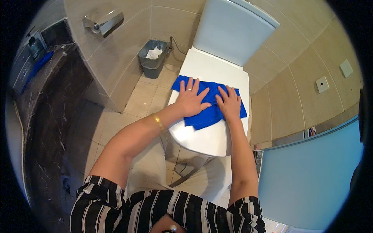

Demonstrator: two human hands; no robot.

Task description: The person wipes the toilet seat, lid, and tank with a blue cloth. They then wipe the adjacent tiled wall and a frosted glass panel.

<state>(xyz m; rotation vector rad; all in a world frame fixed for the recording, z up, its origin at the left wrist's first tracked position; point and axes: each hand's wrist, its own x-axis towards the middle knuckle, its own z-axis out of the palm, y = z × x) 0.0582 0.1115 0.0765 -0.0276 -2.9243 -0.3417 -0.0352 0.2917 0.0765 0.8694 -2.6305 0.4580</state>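
A blue cloth [201, 120] lies spread across the closed white toilet lid [201, 142]. My left hand [191, 100] presses flat on the cloth's left half, fingers spread, with a ring on one finger. On the right half rests my right hand [229, 103], palm down, its fingers slightly apart. Neither hand is closed around the cloth. Behind the lid stands the white toilet cistern [231, 33]. The cloth under my palms is hidden.
A grey waste bin [154, 64] with white paper stands left of the toilet, near a hose valve [170, 48]. A metal toilet-paper holder [103, 24] is on the left wall. Far left is a dark stone counter [55, 75]; a frosted glass panel [306, 174] is at right.
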